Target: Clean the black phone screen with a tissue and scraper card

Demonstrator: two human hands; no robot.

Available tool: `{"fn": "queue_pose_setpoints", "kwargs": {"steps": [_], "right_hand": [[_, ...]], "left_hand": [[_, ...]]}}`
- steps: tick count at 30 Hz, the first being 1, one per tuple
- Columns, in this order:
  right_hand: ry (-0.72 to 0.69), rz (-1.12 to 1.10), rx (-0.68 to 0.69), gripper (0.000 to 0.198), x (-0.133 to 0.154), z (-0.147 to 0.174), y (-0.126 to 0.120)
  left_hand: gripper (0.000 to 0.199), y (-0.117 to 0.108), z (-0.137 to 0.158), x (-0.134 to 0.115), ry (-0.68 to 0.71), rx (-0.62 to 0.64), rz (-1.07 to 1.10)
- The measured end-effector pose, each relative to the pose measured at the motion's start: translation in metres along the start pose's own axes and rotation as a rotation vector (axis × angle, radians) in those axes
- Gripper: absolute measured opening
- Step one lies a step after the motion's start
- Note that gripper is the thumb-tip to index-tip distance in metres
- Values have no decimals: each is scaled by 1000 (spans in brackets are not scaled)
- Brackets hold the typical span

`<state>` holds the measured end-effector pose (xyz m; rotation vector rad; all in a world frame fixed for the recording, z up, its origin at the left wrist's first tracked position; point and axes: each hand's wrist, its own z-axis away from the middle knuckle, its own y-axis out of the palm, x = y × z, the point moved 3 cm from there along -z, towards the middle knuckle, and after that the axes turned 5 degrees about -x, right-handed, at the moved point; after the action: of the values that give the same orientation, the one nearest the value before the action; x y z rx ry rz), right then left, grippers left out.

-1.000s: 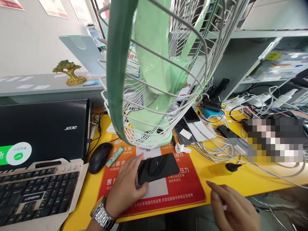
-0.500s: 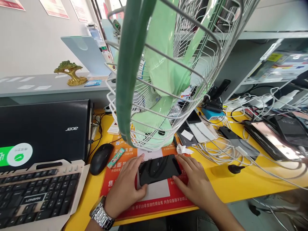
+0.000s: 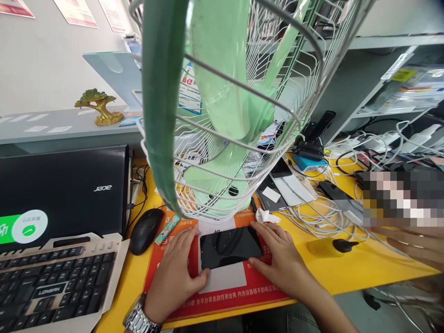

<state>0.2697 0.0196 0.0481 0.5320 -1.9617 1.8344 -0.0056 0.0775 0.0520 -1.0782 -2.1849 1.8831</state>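
A black smartphone (image 3: 231,247) lies screen up on a red and orange printed mat (image 3: 222,298), with a pale rectangle partly under it. At the phone's left end, my left hand (image 3: 175,273) rests on the mat with fingers spread; its thumb is by the lower left corner, and whether it touches is unclear. My right hand (image 3: 280,261) holds the phone's right end, index finger at the upper corner and thumb at the lower one. A metal-banded watch (image 3: 142,317) is on my left wrist.
A green desk fan (image 3: 222,115) in a wire cage looms over the mat. Left are a black mouse (image 3: 146,230), keyboard (image 3: 58,282) and Acer screen (image 3: 62,189). Tangled white cables (image 3: 312,217) and a black plug (image 3: 344,245) lie right. Another person's hand (image 3: 412,243) is at far right.
My left hand has shifted slightly left, its fingers now farther from the phone's edge. The other person's hand has come further into view at right. The camera view has shifted a little.
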Motion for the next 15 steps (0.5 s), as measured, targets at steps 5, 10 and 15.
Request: {"fn": "queue_pose_setpoints", "kwargs": {"steps": [5, 10, 15], "right_hand": [[-35, -17, -48, 68, 0, 4, -2], [-151, -2, -130, 71, 2, 14, -3], [-188, 4, -193, 75, 3, 25, -5]], "left_hand": [[79, -2, -1, -1, -5, 30, 8], [73, 2, 3, 7, 47, 8, 5], [72, 12, 6, 15, 100, 3, -29]]}}
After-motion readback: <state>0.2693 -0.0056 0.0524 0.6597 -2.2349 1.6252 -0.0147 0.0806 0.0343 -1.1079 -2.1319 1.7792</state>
